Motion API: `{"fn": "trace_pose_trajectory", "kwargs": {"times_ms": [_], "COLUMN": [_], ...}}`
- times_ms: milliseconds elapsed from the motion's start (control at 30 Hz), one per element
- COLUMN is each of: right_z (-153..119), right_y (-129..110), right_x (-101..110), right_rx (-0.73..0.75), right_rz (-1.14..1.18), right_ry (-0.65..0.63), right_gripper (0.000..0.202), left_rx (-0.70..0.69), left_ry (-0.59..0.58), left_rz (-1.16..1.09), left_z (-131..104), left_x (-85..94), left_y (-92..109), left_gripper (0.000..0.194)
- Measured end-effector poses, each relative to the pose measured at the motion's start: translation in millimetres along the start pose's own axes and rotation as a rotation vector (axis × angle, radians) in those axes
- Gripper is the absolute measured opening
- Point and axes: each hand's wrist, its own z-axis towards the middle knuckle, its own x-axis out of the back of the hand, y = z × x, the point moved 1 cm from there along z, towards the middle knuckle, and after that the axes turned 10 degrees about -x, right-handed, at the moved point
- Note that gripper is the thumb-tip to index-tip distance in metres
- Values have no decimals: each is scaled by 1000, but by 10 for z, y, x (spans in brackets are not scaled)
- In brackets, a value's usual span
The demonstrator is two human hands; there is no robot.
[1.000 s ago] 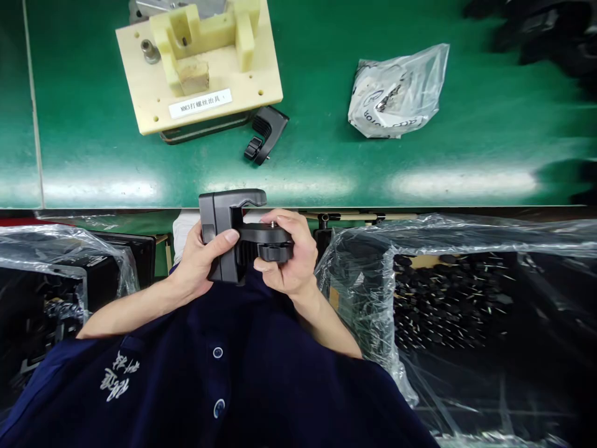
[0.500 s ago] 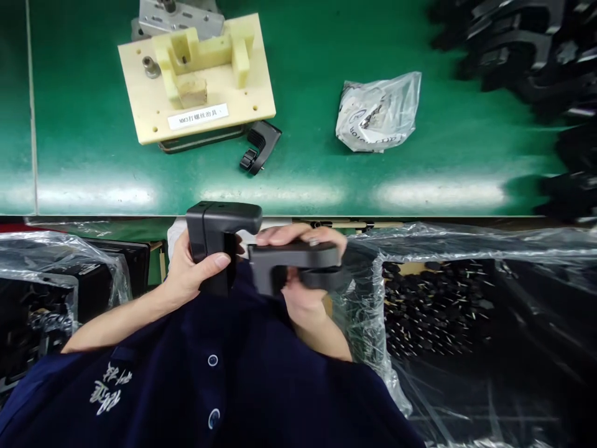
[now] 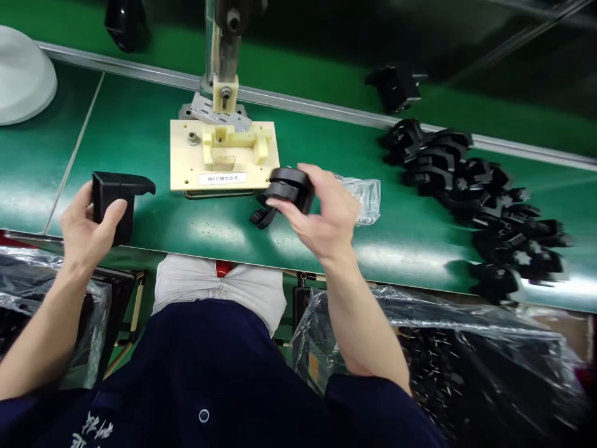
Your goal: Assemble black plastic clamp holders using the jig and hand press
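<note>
My left hand [image 3: 91,227] is wrapped round an L-shaped black plastic housing [image 3: 115,202], held over the table's front edge at the left. Between thumb and fingers of my right hand [image 3: 329,208] is a black plastic clamp-like part [image 3: 291,188] with a rounded end, slightly blurred. Partly behind that part, a small black hooked piece [image 3: 263,216] lies on the green table [image 3: 205,227]. Just beyond it stands a cream fixture block [image 3: 177,162] with a printed label. A clear plastic bag [image 3: 369,199] lies on the table, partly covered by my right hand.
A metal press column [image 3: 228,56] rises behind the fixture. Several black curved parts [image 3: 466,180] are heaped along the right. A white round object [image 3: 21,78] is at the far left. Below the table, a plastic-lined bin [image 3: 508,336] of small black pieces stands at right.
My hands have moved apart: the left one leftward with the housing, the right one over the table with the clamp-like part. The view has shifted, showing more of the table's back.
</note>
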Motion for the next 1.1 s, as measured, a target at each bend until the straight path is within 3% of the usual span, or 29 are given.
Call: {"fn": "trace_pose_trajectory", "kwargs": {"times_ms": [67, 167, 267, 400, 567, 700, 833, 933, 1033, 1100], "right_z": [324, 715, 877, 821, 818, 937, 879, 608, 259, 96], "right_y": [-10, 20, 80, 151, 163, 180, 184, 88, 56, 197], "right_x": [-139, -432, -733, -924, -882, -896, -971, -935, -675, -331], "right_rx": [196, 349, 365, 315, 354, 470, 488, 475, 514, 475], "right_rz": [-257, -455, -515, -500, -419, -390, -394, -424, -392, -391], "right_ry": [-137, -255, -296, -274, -208, -291, -329, -312, -266, -104], "right_gripper": [63, 64, 66, 63, 60, 48, 42, 43, 35, 27], "left_rx": [-92, -184, -343, -623, -688, -687, -653, -564, -503, -497], "left_ry": [-58, -111, -1, 176, 94, 31, -16, -114, -198, -198], "left_rz": [254, 431, 462, 327, 60, -75, -85, 7, 58, 32], "left_z": [99, 202, 196, -8, -268, -357, -424, -461, -482, -492], "left_x": [-25, -45, -25, -70, -339, -530, -705, -831, -886, -892], "left_y": [-133, -265, -278, -26, 412, 554, 488, 370, 280, 248], "left_gripper": [58, 67, 66, 52, 37, 38, 33, 27, 25, 23]}}
